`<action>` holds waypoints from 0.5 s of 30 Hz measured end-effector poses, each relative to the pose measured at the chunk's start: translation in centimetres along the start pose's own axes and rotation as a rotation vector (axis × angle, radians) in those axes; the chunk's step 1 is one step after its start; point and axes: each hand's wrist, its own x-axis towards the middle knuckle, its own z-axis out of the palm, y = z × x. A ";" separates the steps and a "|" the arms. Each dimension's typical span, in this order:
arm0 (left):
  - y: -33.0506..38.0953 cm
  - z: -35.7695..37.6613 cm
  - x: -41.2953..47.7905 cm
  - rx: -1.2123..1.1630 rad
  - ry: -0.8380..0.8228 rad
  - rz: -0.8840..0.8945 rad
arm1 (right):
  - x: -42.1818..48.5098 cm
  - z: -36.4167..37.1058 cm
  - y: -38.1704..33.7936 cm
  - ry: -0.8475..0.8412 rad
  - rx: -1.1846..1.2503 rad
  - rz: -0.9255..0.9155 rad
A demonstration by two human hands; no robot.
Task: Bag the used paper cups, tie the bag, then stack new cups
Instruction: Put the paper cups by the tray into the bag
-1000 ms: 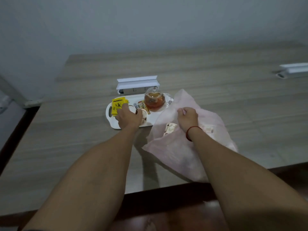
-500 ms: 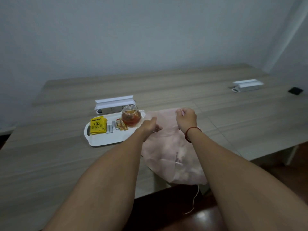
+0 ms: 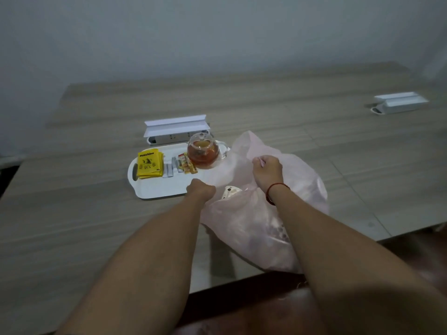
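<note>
A thin pink plastic bag (image 3: 244, 223) lies bulging on the wooden table (image 3: 72, 213), reaching to the near edge. My left hand (image 3: 201, 189) is closed on the bag's left rim beside the white tray (image 3: 159, 187). My right hand (image 3: 267, 170), a red string on its wrist, pinches the bag's upper rim and lifts it. Between the hands, a crumpled white paper cup (image 3: 230, 191) shows in the bag's mouth. Other cups show only as faint shapes through the plastic.
The tray carries a glass teapot (image 3: 202, 153) of amber tea, yellow tea packets (image 3: 148, 164) and small sachets (image 3: 186, 163). A white power strip box (image 3: 176, 129) stands behind the tray; another (image 3: 399, 103) lies at the far right. A wall rises behind the table.
My left hand left the tray, where it had a cup, and came to the bag's rim. The cup is now in the bag's mouth. Both hands now hold the bag's rim.
</note>
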 end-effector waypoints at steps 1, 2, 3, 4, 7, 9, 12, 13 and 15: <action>-0.2 0.2 0.8 -0.009 -0.029 -0.030 | 0.4 0.7 0.4 -0.004 -0.015 0.003; -0.4 0.5 1.4 -0.016 -0.057 -0.056 | 0.7 1.3 0.8 -0.007 -0.026 0.008; -0.6 0.7 2.0 -0.013 -0.075 -0.075 | 1.0 1.9 1.2 -0.012 -0.035 0.016; -0.8 1.0 2.5 -0.002 -0.079 -0.093 | 1.2 2.4 1.5 -0.017 -0.041 0.028; -1.5 1.7 3.4 0.048 -0.064 -0.118 | 1.4 3.5 2.4 -0.025 -0.049 0.064; -1.8 2.0 3.7 0.078 -0.037 -0.088 | 1.3 3.6 2.6 -0.020 -0.050 0.073; -1.9 2.1 3.5 0.009 0.005 -0.084 | 0.9 3.1 2.5 -0.022 -0.035 0.077; -1.8 1.9 3.3 -0.006 0.039 -0.077 | 0.8 2.7 2.3 -0.022 -0.023 0.075; -1.4 1.4 2.6 -0.046 0.100 -0.039 | 0.4 1.8 1.4 -0.017 0.006 0.064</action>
